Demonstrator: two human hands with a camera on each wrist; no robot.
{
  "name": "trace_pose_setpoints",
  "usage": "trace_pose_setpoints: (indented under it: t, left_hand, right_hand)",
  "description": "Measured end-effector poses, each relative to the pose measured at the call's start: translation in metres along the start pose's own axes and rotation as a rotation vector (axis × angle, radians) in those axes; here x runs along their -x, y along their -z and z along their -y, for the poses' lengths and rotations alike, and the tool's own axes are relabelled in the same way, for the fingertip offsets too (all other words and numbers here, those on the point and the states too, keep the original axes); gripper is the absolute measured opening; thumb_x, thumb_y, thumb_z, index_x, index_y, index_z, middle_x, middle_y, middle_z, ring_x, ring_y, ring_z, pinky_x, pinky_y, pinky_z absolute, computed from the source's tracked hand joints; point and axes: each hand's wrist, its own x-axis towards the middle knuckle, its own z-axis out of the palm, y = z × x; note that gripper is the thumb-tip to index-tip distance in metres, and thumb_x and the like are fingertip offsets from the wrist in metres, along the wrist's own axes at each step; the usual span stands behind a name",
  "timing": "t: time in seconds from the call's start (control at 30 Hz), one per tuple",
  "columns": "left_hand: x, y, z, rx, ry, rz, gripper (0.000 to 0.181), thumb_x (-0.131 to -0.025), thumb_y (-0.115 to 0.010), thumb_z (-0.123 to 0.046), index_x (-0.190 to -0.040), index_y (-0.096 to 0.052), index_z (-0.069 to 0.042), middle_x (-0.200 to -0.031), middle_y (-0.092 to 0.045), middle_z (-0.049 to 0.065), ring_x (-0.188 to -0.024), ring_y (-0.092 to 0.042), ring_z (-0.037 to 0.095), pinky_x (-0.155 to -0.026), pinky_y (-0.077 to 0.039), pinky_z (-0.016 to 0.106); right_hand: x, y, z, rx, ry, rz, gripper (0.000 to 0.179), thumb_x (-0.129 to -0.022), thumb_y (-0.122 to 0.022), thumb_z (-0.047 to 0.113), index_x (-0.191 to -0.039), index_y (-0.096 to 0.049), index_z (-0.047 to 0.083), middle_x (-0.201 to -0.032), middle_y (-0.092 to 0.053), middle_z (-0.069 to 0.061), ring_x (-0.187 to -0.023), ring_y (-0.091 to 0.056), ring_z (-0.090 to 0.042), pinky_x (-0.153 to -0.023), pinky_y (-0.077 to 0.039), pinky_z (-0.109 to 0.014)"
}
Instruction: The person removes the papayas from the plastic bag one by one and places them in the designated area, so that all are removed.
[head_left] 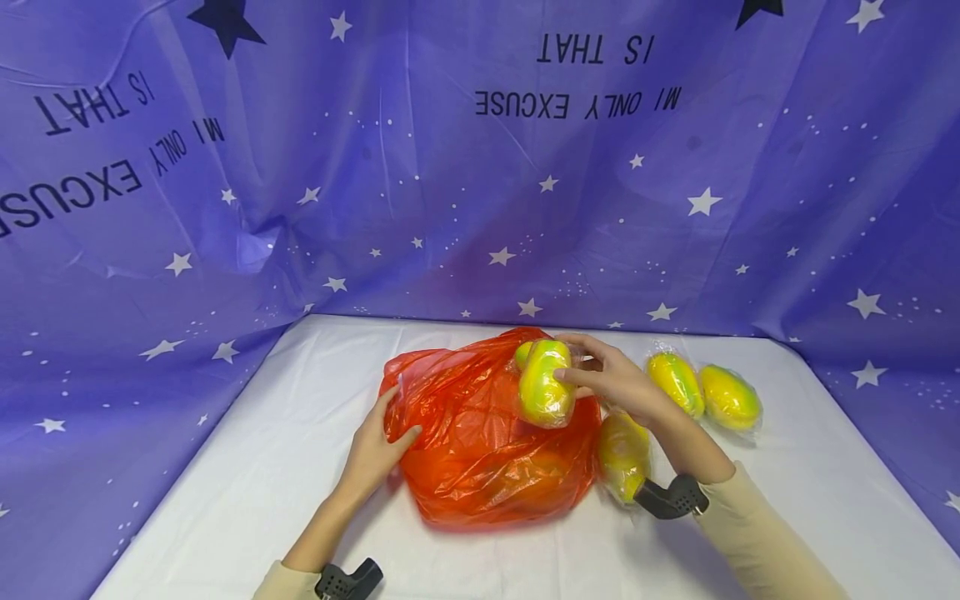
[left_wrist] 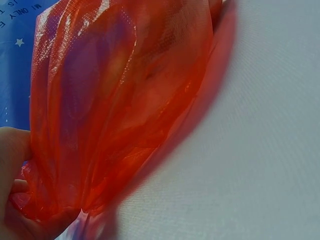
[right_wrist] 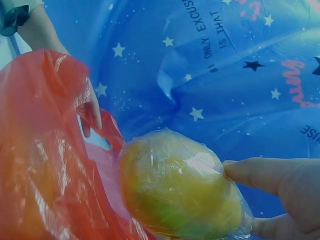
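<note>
A red plastic bag (head_left: 465, 433) lies bulging on the table, with yellow shapes showing through its thin film. My left hand (head_left: 377, 446) grips the bag's left edge; in the left wrist view the film gathers in folds at the fingers (left_wrist: 50, 225). Between the thumb and fingers of my right hand (head_left: 622, 379) is a yellow-green mango (head_left: 546, 392) wrapped in clear plastic, held over the bag's upper right part. From the right wrist view, the mango (right_wrist: 180, 185) is right beside the bag's opening. Another yellow-green bit shows behind its upper left.
One wrapped mango (head_left: 622, 454) lies against the bag's right side, under my right forearm. Two more, a near mango (head_left: 675, 383) and a farther-right mango (head_left: 730, 398), lie together on the white tablecloth (head_left: 795, 500). A purple star-printed curtain (head_left: 480, 208) stands behind the table.
</note>
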Motion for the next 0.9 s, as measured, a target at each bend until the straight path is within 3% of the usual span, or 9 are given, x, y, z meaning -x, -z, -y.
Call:
trace_pose_setpoints:
  t: [0.2, 0.47, 0.9]
  left_hand:
    - [0.000, -0.001, 0.000, -0.002, 0.003, -0.002, 0.072, -0.085, -0.073, -0.017, -0.147, -0.036, -0.007, -0.142, -0.043, 0.024, -0.132, -0.038, 0.042, -0.107, -0.028, 0.058]
    - [-0.001, 0.000, 0.001, -0.010, 0.009, 0.014, 0.072, -0.086, -0.072, -0.016, -0.148, -0.035, -0.008, -0.144, -0.041, 0.024, -0.133, -0.036, 0.041, -0.108, -0.027, 0.057]
    - [-0.001, 0.000, 0.003, -0.008, -0.017, -0.004, 0.073, -0.084, -0.074, -0.015, -0.146, -0.037, -0.006, -0.142, -0.044, 0.023, -0.132, -0.039, 0.040, -0.108, -0.028, 0.056]
  right_hand:
    - [0.016, 0.015, 0.001, 0.079, -0.033, 0.011, 0.063, -0.088, -0.070, 0.022, -0.143, -0.042, 0.006, -0.131, -0.045, -0.021, -0.093, -0.057, -0.029, -0.073, -0.055, -0.042]
    - [0.033, 0.034, -0.007, 0.144, -0.032, 0.004, 0.062, -0.089, -0.070, 0.024, -0.143, -0.043, 0.008, -0.130, -0.050, -0.018, -0.103, -0.053, -0.031, -0.080, -0.053, -0.045]
    - [0.061, 0.057, -0.016, 0.164, -0.031, 0.018, 0.060, -0.091, -0.067, 0.021, -0.144, -0.042, 0.008, -0.119, -0.055, -0.018, -0.099, -0.055, -0.032, -0.077, -0.053, -0.041]
